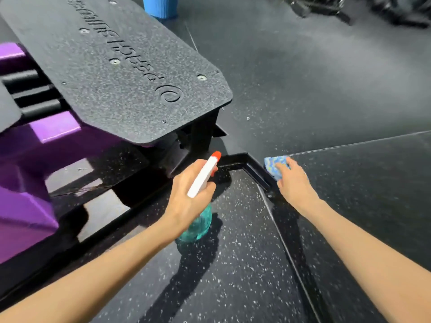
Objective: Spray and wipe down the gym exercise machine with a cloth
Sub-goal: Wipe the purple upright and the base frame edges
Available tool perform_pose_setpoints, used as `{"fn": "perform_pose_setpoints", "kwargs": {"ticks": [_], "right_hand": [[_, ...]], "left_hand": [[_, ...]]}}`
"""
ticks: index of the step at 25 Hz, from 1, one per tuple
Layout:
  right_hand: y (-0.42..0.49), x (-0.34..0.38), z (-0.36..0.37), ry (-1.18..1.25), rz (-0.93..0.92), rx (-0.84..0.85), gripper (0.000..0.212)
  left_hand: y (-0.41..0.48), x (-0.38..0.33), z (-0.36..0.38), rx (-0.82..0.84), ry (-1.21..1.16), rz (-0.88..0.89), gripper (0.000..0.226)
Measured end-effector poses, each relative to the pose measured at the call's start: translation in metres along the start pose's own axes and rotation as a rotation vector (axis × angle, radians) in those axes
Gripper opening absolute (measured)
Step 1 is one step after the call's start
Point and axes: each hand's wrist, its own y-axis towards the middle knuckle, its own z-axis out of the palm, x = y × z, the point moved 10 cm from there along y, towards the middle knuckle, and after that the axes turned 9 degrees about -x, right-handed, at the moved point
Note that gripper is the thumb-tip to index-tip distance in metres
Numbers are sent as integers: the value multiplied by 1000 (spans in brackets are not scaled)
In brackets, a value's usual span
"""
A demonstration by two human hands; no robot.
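Note:
The gym machine has a large black textured footplate [116, 66] with engraved lettering, a purple frame [25, 201] at the left and a black base rail [254, 169] along the floor. My left hand [186, 197] grips a teal spray bottle [198, 224] by its white head, whose orange nozzle [216, 155] points toward the rail's corner. My right hand [293, 180] holds a folded blue patterned cloth [274, 166] against the outer side of the rail's angled corner.
Dark speckled rubber flooring [233, 264] surrounds the machine. A blue object [161, 5] stands on the floor beyond the footplate. Dark equipment [349, 8] lies blurred at the top right. A thin seam line [361, 143] crosses the floor at the right.

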Motion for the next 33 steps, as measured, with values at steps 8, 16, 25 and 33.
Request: {"fn": "perform_pose_setpoints", "kwargs": {"ticks": [8, 16, 25, 33], "right_hand": [[14, 6, -73, 77, -96, -118, 36], [72, 100, 16, 222, 24, -134, 31], [91, 70, 60, 111, -498, -206, 49], [70, 143, 54, 5, -607, -228, 46]], "left_hand": [[11, 32, 29, -65, 11, 84, 34], [10, 35, 28, -97, 58, 222, 53], [4, 48, 24, -160, 177, 22, 41], [-7, 38, 26, -56, 171, 16, 29]]}}
